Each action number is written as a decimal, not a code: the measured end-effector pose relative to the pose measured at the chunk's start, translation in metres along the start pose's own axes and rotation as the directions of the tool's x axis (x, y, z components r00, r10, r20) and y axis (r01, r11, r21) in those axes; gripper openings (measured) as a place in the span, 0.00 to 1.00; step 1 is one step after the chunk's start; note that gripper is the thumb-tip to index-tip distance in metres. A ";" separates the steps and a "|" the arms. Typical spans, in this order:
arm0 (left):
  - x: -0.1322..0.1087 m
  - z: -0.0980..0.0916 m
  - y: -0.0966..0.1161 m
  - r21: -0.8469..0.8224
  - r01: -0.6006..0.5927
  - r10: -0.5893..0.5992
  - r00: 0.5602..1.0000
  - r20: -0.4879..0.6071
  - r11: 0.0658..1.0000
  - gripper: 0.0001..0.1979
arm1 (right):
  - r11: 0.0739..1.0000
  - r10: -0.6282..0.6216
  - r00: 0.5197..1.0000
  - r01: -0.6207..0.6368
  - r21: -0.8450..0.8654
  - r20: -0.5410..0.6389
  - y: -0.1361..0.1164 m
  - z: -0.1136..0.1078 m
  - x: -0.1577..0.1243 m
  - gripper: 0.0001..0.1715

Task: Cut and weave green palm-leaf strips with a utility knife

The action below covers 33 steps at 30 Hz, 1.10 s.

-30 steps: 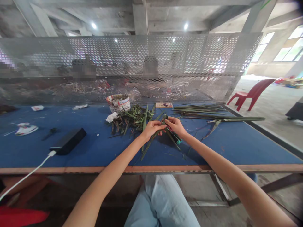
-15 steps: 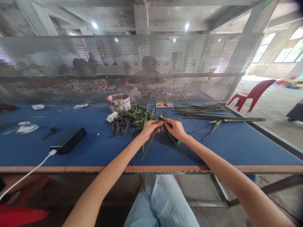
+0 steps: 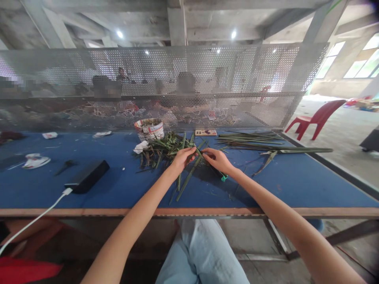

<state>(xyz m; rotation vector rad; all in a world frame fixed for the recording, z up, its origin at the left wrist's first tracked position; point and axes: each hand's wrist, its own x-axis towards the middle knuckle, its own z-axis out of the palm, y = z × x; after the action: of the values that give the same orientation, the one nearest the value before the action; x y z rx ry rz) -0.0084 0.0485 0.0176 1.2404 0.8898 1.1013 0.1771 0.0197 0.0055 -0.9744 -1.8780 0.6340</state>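
My left hand (image 3: pixel 181 158) and my right hand (image 3: pixel 217 159) meet over the blue table (image 3: pixel 118 189), both pinching a long green leaf strip (image 3: pixel 189 173) that is bent between them. The strip's ends trail toward me across the table. A small teal-handled tool (image 3: pixel 223 178) lies under my right wrist. Just behind the hands is a heap of cut green leaves (image 3: pixel 162 148).
A paper-wrapped bowl (image 3: pixel 149 128) stands behind the heap, a phone (image 3: pixel 205 132) beside it. Long leaf stalks (image 3: pixel 266 144) lie at right. A black power bank (image 3: pixel 87 176) with white cable sits at left, paper scraps (image 3: pixel 34 160) farther left. Perforated metal screen (image 3: pixel 166 79) bounds the table's far side; red chair (image 3: pixel 316 116) stands right.
Both hands have shifted slightly away from me, toward the leaf heap, still working the same strip. The strip's bend sits higher between the fingers.
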 end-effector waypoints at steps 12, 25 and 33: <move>-0.005 0.011 -0.005 -0.017 -0.025 0.027 0.993 0.113 1.000 0.15 | 0.923 0.077 0.991 -0.113 0.368 0.111 0.004 0.001 0.002 0.26; -0.008 0.012 -0.003 -0.018 -0.013 0.014 0.996 0.091 1.000 0.14 | 0.893 0.104 0.967 -0.193 0.407 0.231 0.009 -0.004 0.004 0.32; -0.005 0.008 0.002 -0.021 0.027 -0.025 0.997 0.075 0.999 0.12 | 0.976 0.067 0.956 -0.122 0.180 0.284 -0.008 -0.017 0.005 0.30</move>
<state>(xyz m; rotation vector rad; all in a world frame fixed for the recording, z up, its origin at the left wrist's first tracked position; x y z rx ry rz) -0.0026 0.0417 0.0201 1.2404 0.8325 1.0349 0.1882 0.0199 0.0215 -0.8861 -1.9721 1.0386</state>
